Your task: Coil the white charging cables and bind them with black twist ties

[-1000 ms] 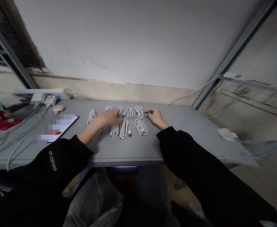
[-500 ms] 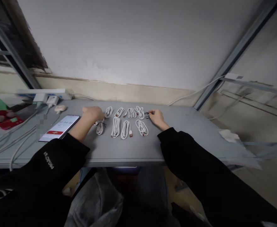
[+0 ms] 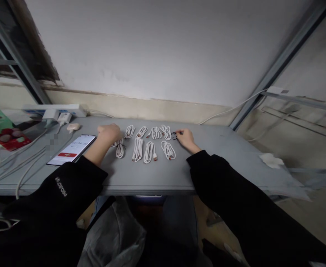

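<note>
At the left end of several coiled white USB cables on the grey desk, my left hand (image 3: 109, 134) is closed with its fingers pointing down. A bit of white cable shows under it, but what its fingertips grip is hidden. Just in front of it lies a coiled white cable (image 3: 120, 150) with a thin black tie (image 3: 121, 145) around it. To the right of the coils, my right hand (image 3: 185, 138) pinches at some thin black twist ties (image 3: 174, 135) lying on the desk. Nearest to that hand are two coiled cables (image 3: 165, 132), (image 3: 168, 150) without visible ties.
A phone (image 3: 71, 150) with a lit timer screen lies left of my left forearm. Behind it are a white power strip (image 3: 68, 109) with plugged-in chargers, loose cords and a red-green package (image 3: 9, 133). A crumpled white tissue (image 3: 271, 160) rests at the right.
The whole view has shifted slightly. Both hands stay in nearly the same places, and the coiled cables have not visibly moved on the desk.
</note>
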`<state>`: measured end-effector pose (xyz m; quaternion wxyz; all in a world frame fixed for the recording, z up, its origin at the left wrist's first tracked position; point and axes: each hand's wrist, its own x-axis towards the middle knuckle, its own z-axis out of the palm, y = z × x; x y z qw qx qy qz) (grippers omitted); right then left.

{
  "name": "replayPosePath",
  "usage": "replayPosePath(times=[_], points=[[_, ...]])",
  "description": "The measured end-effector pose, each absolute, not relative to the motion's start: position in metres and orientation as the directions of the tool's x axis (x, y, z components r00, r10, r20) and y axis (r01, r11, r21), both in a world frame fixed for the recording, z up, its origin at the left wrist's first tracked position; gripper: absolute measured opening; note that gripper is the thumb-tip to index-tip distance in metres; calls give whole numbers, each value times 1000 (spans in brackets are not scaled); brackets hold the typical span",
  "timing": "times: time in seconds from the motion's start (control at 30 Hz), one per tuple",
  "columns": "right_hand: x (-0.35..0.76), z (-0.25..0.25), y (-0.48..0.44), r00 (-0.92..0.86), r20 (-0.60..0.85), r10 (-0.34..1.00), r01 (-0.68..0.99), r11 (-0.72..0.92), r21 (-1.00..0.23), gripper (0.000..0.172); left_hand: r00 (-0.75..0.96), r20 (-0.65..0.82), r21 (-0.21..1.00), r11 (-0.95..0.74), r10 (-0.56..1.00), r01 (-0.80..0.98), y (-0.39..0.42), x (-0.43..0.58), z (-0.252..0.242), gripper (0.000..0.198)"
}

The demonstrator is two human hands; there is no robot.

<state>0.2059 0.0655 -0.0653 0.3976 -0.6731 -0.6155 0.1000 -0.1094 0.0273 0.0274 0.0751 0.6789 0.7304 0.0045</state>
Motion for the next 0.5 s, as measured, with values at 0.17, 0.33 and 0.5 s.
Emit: replayPosePath(times=[0.17, 0.33, 0.5], points=[[204, -61, 61, 206, 344, 916, 749, 79, -658, 17, -125, -174, -30, 122, 977, 992, 13, -94, 39, 39], [203, -58, 59, 209, 312, 927, 777, 36, -628, 21, -91, -288, 15, 99, 953, 995, 4, -86, 41, 26], [203, -56, 57, 199, 279, 939, 782, 20, -623, 24, -32, -369, 28, 46, 929, 999, 7, -84, 38, 17]])
